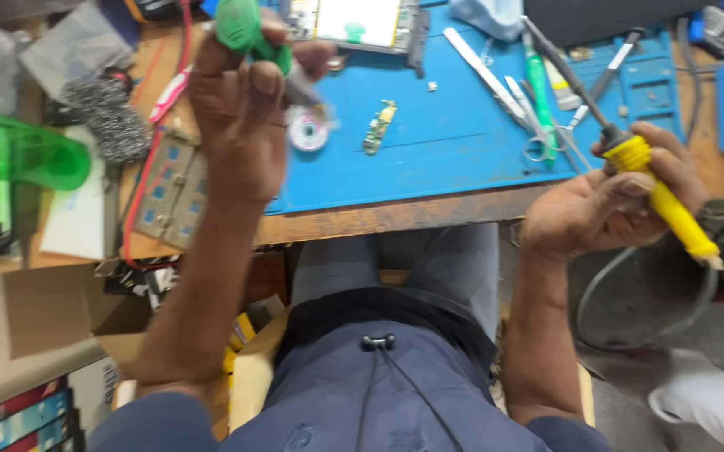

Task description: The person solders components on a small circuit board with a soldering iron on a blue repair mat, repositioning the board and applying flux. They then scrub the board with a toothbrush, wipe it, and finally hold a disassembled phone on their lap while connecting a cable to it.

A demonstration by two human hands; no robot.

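My right hand (608, 205) grips a yellow-handled soldering iron (663, 201) just off the bench's front edge, its dark metal tip pointing up and left over the blue work mat (454, 142). My left hand (240, 109) is raised over the mat's left edge and closed around a green-handled tool (240, 25). Close to that hand lie a small spool of solder wire (307, 131) and a small green circuit board (378, 127). An opened phone (362, 21) rests at the mat's far edge.
Tweezers (487, 75), scissors (537, 134), a green pen-like tool (537, 84) and a screwdriver lie on the mat's right part. A steel-wool ball (111, 117), a green translucent plastic piece (19, 155) and a red wire sit left. Cardboard boxes stand below the bench.
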